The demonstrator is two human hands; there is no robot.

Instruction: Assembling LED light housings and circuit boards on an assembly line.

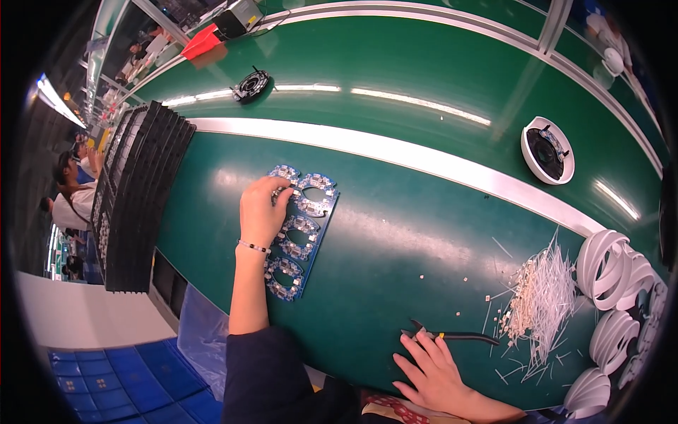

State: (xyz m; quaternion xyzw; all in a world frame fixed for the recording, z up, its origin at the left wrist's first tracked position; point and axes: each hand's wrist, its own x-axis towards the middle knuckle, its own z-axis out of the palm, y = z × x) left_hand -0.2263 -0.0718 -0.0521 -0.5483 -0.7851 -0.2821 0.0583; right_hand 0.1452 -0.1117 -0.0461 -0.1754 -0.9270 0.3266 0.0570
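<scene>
A panel of blue ring-shaped circuit boards [311,227] lies on the green bench, left of centre. Over its upper left part is my left hand [263,210], closed, thumb and fingers pinched at a board; the fingers hide part of it. Toward the bench's front edge rests my right hand [436,374], palm down with its fingers spread. Its fingertips touch a pair of side cutters [462,337] with dark handles and a yellow mark. To the right of the cutters sits a pile of thin white strips [553,293], with small cream-coloured pieces [521,295] heaped along its left side.
Stacked black trays [134,198] stand at the left end. White rings [606,272] line the right end. Beyond a pale ledge [395,148] are a round black assembly [251,85], a white round housing [548,151] and a red bin [201,42]. Other people sit farther left.
</scene>
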